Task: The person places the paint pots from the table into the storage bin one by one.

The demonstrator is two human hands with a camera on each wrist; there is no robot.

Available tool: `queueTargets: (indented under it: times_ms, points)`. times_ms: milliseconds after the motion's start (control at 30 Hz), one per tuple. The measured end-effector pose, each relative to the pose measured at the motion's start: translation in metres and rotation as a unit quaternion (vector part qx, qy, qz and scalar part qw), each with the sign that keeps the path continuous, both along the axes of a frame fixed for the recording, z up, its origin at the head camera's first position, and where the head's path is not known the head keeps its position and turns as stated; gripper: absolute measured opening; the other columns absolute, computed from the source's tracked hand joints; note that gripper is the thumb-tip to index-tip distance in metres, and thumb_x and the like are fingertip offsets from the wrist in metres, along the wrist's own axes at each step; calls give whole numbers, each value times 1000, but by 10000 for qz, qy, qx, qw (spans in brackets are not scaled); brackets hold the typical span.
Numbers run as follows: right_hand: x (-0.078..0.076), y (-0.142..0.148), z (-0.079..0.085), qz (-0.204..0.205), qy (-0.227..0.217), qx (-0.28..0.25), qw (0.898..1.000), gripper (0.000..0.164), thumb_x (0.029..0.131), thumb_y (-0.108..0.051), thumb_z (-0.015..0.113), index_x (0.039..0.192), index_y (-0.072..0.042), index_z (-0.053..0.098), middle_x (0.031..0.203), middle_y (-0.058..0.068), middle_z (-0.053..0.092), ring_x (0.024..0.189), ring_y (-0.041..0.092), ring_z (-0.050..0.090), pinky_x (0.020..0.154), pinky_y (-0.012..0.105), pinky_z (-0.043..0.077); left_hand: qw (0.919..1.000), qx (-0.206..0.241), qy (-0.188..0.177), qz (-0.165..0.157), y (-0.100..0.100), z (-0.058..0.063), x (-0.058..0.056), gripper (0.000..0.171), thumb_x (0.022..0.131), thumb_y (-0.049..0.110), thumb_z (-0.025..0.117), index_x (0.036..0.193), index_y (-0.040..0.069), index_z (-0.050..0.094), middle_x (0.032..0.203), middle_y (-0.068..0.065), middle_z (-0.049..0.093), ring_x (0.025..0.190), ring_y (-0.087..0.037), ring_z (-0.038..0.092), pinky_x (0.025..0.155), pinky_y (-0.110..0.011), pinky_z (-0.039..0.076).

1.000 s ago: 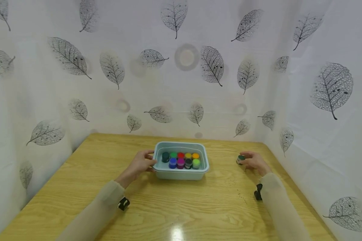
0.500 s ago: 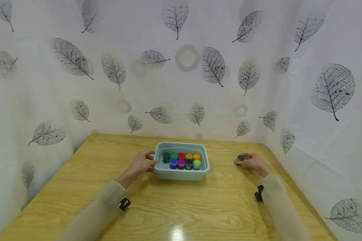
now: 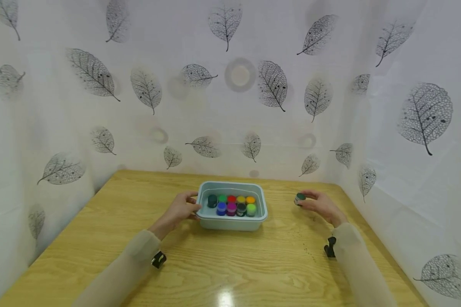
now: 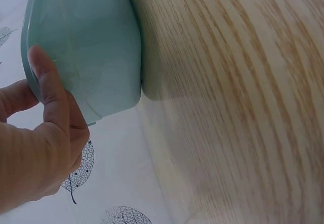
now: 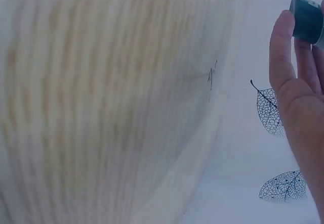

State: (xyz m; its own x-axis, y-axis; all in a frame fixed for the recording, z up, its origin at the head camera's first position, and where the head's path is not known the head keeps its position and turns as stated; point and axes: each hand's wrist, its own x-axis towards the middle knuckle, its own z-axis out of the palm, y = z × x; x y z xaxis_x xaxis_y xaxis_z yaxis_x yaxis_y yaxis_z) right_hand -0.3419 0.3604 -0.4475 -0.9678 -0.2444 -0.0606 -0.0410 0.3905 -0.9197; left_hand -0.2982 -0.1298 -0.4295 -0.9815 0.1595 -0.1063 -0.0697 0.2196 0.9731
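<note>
My left hand [image 3: 181, 209] grips the left rim of a pale blue-green plastic basin [image 3: 230, 224] that stands on the table. In the left wrist view the fingers [image 4: 53, 90] pinch the rim of that basin [image 4: 96, 47]. Several small paint jars [image 3: 231, 208] sit upright in two rows inside it, with blue, purple, black, green, red and yellow tones. Off to the right, my right hand [image 3: 322, 207] pinches a dark green-topped paint jar [image 3: 299, 199] between thumb and fingers, slightly above the table. The right wrist view shows this jar [image 5: 307, 20] at the fingertips, partly cut off by the frame.
A wood-grain table [image 3: 230, 264] carries the basin. Dark specks [image 3: 307, 249] lie on it below the right hand. White curtains with a leaf print [image 3: 272, 85] hang behind and at both sides.
My right hand has lifted the dark green-topped jar a little and moved it slightly left towards the basin. The left hand keeps its hold on the rim.
</note>
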Motion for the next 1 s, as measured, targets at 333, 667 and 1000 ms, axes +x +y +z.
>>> queueTargets:
  times_ms: [333, 667, 1000]
  points:
    - [0, -18, 3, 189, -33, -116, 9997, 70, 92, -22, 70, 146, 5, 35, 143, 31, 42, 113, 21, 61, 103, 48, 50, 10000, -38, -18, -2, 0, -2, -2, 53, 94, -3, 58, 144, -2, 42, 108, -20, 49, 84, -32, 67, 67, -35, 63]
    - [3, -52, 5, 607, 106, -375, 9974, 61, 92, -17, 69, 142, 6, 44, 124, 13, 62, 101, 15, 66, 99, 46, 53, 10000, -20, -56, 40, 0, -2, -1, 53, 93, -4, 59, 144, -1, 44, 108, -20, 49, 84, -27, 65, 70, -38, 63]
    - [11, -81, 11, 773, -125, -872, 9931, 59, 96, -19, 64, 143, 8, 41, 116, -1, 66, 100, 10, 65, 89, 33, 57, 10000, 23, -72, 54, 0, -2, -3, 54, 93, -4, 59, 144, -1, 43, 110, -20, 48, 85, -29, 66, 68, -34, 63]
